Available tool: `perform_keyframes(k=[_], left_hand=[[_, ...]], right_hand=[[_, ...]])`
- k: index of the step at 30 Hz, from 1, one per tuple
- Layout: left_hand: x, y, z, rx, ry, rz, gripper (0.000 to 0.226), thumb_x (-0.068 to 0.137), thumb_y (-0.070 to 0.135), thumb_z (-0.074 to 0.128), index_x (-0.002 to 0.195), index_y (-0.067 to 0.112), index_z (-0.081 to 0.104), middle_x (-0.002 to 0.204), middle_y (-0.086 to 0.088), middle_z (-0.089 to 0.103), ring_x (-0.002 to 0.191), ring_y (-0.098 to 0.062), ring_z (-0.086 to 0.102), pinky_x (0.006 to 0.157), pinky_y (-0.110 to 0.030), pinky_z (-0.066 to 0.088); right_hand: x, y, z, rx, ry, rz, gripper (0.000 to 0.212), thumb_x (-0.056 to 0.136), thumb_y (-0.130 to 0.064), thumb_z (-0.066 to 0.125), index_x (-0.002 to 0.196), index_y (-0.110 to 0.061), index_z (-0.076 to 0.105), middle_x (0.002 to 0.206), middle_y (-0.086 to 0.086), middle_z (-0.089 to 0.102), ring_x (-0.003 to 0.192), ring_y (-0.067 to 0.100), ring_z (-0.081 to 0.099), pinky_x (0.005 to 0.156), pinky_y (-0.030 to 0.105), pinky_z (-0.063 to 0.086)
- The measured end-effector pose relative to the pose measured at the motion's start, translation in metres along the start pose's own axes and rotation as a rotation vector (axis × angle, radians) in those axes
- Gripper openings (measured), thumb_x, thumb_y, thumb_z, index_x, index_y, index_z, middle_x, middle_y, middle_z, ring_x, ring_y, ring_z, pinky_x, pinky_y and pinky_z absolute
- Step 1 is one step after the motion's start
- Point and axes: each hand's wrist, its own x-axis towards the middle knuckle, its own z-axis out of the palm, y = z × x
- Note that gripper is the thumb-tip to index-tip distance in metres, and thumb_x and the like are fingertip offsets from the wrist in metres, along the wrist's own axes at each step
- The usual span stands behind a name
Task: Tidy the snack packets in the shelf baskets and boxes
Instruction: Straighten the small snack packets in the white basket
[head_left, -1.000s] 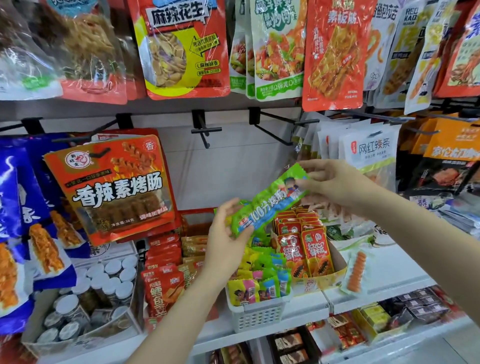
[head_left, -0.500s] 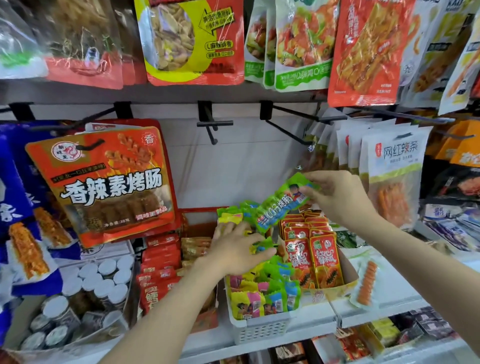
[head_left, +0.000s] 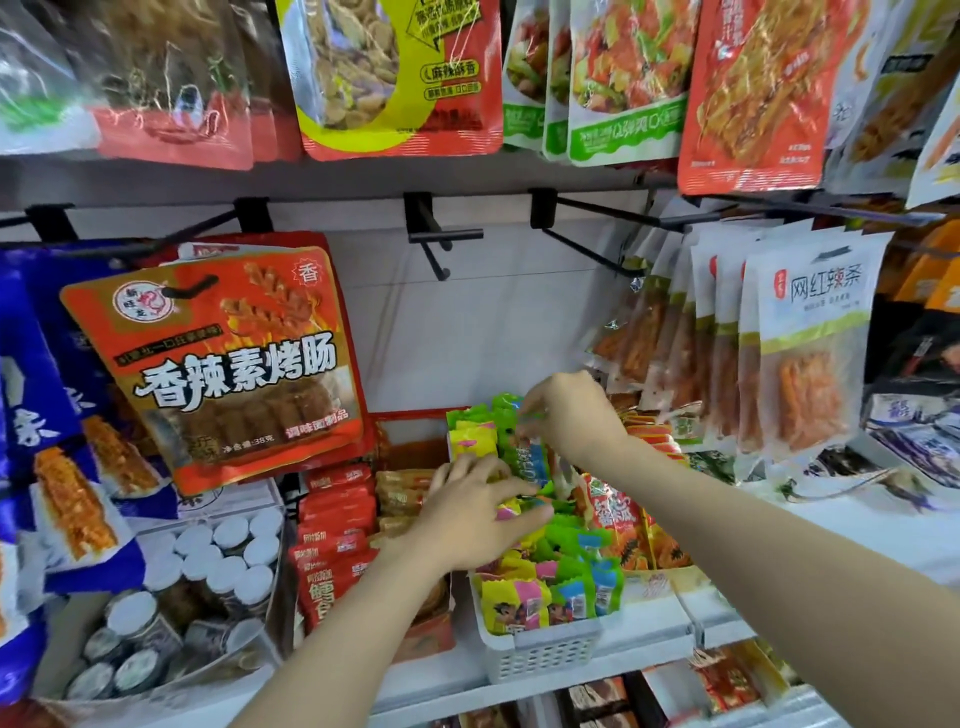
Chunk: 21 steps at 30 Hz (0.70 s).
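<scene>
A long green and blue snack packet is held upright by the right hand, its fingers pinched on the top end, with its long axis pointing down into the white basket on the shelf. The left hand is laid flat, fingers straight, on the small green and yellow packets filling that basket. Red packets are stood in the cardboard box just to the right.

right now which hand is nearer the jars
Left. The left hand rests on the basket packets, just right of the jars; the right hand is farther right and back.
</scene>
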Motion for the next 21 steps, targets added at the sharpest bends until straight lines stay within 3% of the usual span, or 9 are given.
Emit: perform_keyframes(k=[4, 7, 14, 19, 21], left_hand=[[-0.002, -0.002, 0.002, -0.02, -0.001, -0.001, 0.048, 0.088, 0.073, 0.041, 0.126, 0.049, 0.056, 0.131, 0.016, 0.044, 0.132, -0.011, 0.022, 0.11, -0.036, 0.008], [-0.001, -0.001, 0.002, -0.008, -0.024, 0.001, 0.057, 0.083, 0.078, 0.034, 0.128, 0.05, 0.055, 0.137, 0.013, 0.042, 0.136, -0.013, 0.02, 0.114, -0.04, 0.007], [0.0, -0.001, 0.002, 0.019, -0.021, -0.006, 0.053, 0.086, 0.076, 0.033, 0.126, 0.048, 0.055, 0.142, 0.014, 0.035, 0.136, -0.01, 0.016, 0.113, -0.043, 0.008], [0.0, -0.001, 0.001, 0.028, -0.036, 0.005, 0.058, 0.082, 0.08, 0.027, 0.125, 0.052, 0.053, 0.143, 0.013, 0.028, 0.135, -0.012, 0.018, 0.113, -0.043, 0.009], [-0.001, -0.002, 0.001, 0.017, -0.038, 0.002, 0.055, 0.083, 0.079, 0.029, 0.125, 0.052, 0.052, 0.147, 0.014, 0.02, 0.137, -0.012, 0.017, 0.115, -0.045, 0.008]], right_hand=[[0.013, 0.001, -0.013, 0.071, 0.145, -0.025, 0.011, 0.076, -0.023, 0.082, 0.087, -0.018, 0.08, 0.085, 0.004, 0.076, 0.081, 0.017, 0.07, 0.078, 0.022, 0.051], [0.005, 0.013, -0.005, 0.029, 0.057, -0.019, 0.014, 0.076, -0.023, 0.082, 0.089, -0.016, 0.08, 0.087, 0.005, 0.076, 0.08, 0.015, 0.07, 0.079, 0.02, 0.05], [-0.01, 0.037, 0.018, -0.054, -0.151, 0.028, 0.017, 0.081, -0.023, 0.078, 0.095, -0.014, 0.079, 0.094, 0.004, 0.076, 0.088, 0.018, 0.071, 0.078, 0.031, 0.055], [0.0, 0.03, 0.013, -0.052, -0.106, 0.047, 0.018, 0.079, -0.025, 0.08, 0.097, -0.021, 0.079, 0.099, -0.001, 0.076, 0.091, 0.017, 0.07, 0.084, 0.034, 0.056], [-0.001, 0.028, 0.021, -0.057, -0.178, 0.061, 0.021, 0.08, -0.026, 0.079, 0.101, -0.021, 0.078, 0.102, 0.0, 0.075, 0.092, 0.017, 0.071, 0.085, 0.034, 0.056]])
